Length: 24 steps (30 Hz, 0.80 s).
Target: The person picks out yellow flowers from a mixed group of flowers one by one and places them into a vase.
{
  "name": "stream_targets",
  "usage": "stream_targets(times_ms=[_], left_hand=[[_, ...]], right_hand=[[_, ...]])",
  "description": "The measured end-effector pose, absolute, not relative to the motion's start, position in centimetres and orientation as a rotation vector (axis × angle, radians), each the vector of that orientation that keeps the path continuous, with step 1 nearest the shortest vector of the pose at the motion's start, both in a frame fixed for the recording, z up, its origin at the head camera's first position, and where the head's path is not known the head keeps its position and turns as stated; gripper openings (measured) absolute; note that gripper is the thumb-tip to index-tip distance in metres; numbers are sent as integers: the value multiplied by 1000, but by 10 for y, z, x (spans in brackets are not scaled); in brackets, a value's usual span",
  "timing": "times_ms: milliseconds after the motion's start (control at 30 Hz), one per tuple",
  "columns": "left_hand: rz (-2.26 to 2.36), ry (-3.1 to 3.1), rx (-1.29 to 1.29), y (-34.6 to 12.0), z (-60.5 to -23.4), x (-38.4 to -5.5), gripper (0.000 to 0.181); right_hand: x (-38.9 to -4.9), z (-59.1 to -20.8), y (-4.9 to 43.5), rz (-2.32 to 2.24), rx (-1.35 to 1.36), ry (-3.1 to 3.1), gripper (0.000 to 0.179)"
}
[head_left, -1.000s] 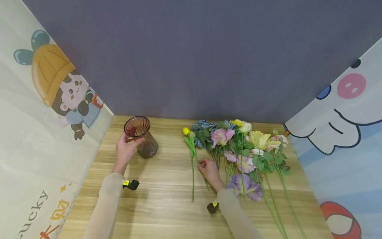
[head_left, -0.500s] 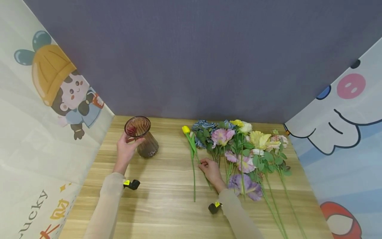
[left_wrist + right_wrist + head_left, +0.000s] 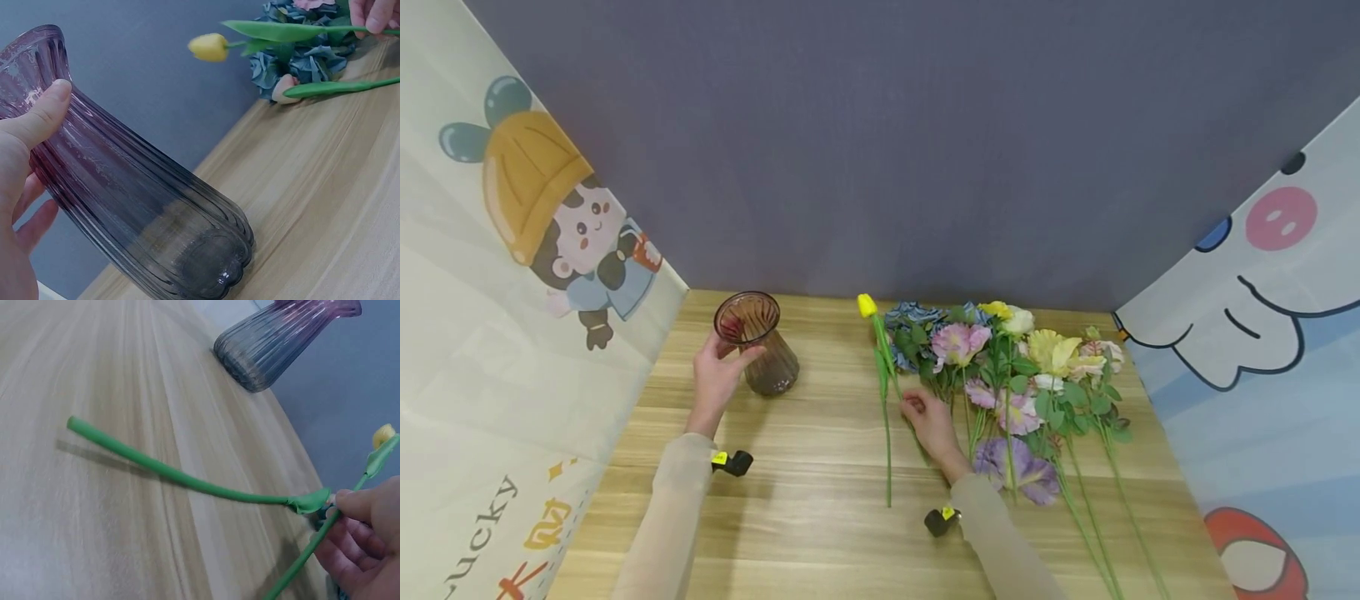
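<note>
My left hand [image 3: 715, 379] grips the neck of a ribbed purple-grey glass vase [image 3: 772, 367], thumb on the near side just under its flared rim. The vase stands at the back left of the table; its mouth holds no flowers. Between thumb and fingers, my right hand [image 3: 931, 425] pinches the green stem of a yellow tulip [image 3: 867, 306]. In the left wrist view the yellow bloom [image 3: 209, 47] is raised off the table. Below it lies a second tulip with a pale peach bud [image 3: 285, 87], its stem [image 3: 175, 475] stretched along the wood in the right wrist view.
Right of my right hand lie several artificial flowers: blue ones [image 3: 913, 313], pink ones [image 3: 958, 342], a large yellow one [image 3: 1052, 352] and a purple one [image 3: 1015, 468]. A dark panel [image 3: 895, 150] rises behind the wooden table [image 3: 820, 500]; printed cloth hangs on both sides.
My right hand has lifted the yellow tulip, its bloom rising up and away from the peach one. The left hand and the vase have stayed nearly still.
</note>
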State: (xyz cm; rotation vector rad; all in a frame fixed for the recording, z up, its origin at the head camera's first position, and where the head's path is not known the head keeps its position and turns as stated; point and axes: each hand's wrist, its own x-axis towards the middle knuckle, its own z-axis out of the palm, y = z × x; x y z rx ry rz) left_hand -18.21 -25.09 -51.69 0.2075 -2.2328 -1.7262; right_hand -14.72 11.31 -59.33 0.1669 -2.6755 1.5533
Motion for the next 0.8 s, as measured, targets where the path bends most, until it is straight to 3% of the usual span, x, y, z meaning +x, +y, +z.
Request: stream_targets(times_ms=[233,800], left_hand=[[-1797,-2226,236,-244,-500,-176,58],[-1825,-2205,234,-254,-518,-184,64]], right_hand=[[-148,-581,108,1577,252,-2589,18],[-165,-532,82,1937,239,-2322,20]])
